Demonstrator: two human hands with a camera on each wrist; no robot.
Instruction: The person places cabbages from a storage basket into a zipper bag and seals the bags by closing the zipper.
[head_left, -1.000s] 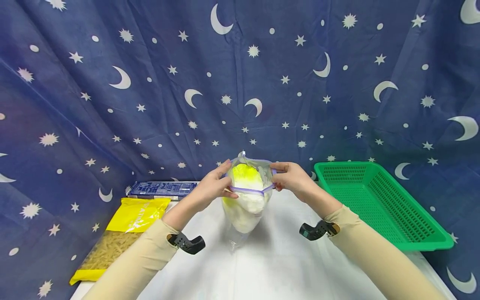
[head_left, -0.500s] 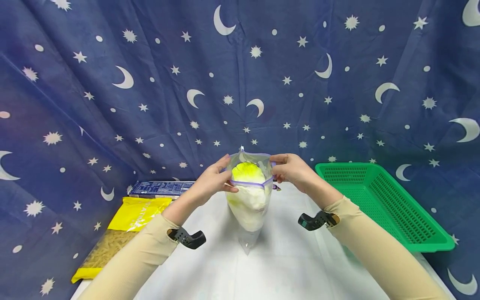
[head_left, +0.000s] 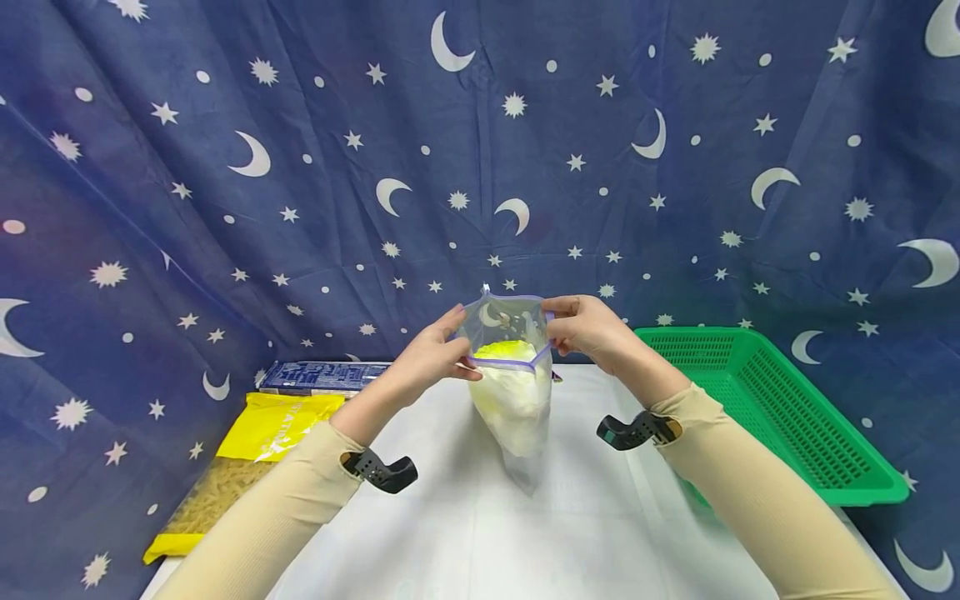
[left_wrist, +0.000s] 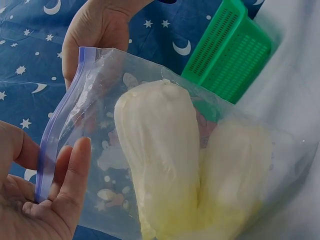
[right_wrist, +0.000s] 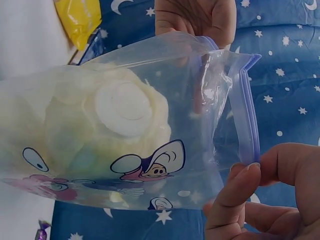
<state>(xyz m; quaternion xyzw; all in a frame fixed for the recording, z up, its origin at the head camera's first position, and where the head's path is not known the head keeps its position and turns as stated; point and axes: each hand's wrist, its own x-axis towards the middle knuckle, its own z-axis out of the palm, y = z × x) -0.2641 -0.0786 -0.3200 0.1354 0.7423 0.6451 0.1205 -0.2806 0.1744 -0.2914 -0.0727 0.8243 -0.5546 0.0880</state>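
Clearly, from the head view, you are holding a clear zip bag [head_left: 512, 379] up above the white table [head_left: 480, 533], your left hand [head_left: 427, 360] pinching one end of its purple-edged mouth and your right hand [head_left: 590, 332] pinching the other, so the load is hanging below and between both grips. The cabbage [head_left: 512, 392] inside is pulling the film down, so it is probably handling as moderately heavy, soft and slack. In the left wrist view, your left hand [left_wrist: 42, 200] is closing thumb and fingers over the zip strip while the pale cabbage [left_wrist: 165, 165] is sagging toward the bag's bottom, away from your grip. In the right wrist view, your right hand [right_wrist: 267, 200] is nipping the strip's corner; the film [right_wrist: 150, 115] is looking smooth and likely slippery, so the stiffer zip band seems the surest place to hold.
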